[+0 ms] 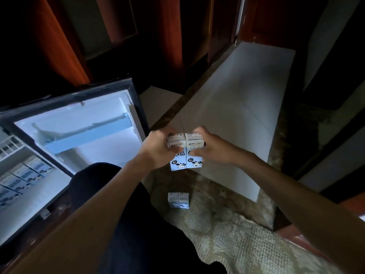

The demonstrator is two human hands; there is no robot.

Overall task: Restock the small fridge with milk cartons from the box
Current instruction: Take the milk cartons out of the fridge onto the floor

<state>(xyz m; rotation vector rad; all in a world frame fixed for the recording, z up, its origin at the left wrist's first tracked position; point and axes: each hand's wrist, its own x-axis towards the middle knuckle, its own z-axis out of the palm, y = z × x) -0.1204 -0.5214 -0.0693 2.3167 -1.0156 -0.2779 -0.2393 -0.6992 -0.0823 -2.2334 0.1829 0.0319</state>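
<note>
Two white and blue milk cartons (185,153) with cow drawings are held upright side by side in front of me. My left hand (158,149) grips the left carton and my right hand (213,149) grips the right one. Two more cartons (178,200) stand on the patterned floor below them. The small fridge (17,155) is at the left with its door (85,133) swung open. A row of several cartons (23,175) stands on its lower shelf. No box is in view.
A light blue door shelf (88,135) crosses the inside of the fridge door. My dark-clothed knee (110,184) sits between fridge and cartons. A pale floor strip (237,115) runs ahead, with dark wooden doors (162,36) beyond it.
</note>
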